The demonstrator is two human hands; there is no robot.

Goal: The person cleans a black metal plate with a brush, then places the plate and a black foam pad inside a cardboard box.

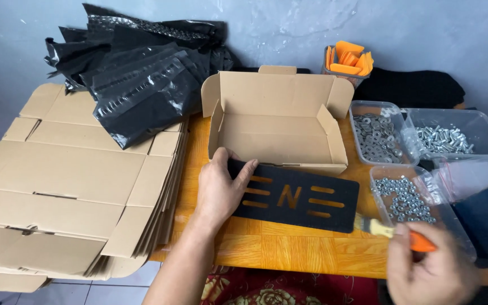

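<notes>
I see left hand (219,189) flat, pinning black plate (296,197) to table (289,248); right hand (433,271) clasps orange-handled brush (396,232).

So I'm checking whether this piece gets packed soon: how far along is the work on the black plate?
Done: one cardboard box stands folded and open behind the black plate. In hand: the left hand presses the plate flat on the wooden table, while the right hand holds an orange-handled brush at its right end. Left: the box is empty, and the plate is not yet in it.
</notes>
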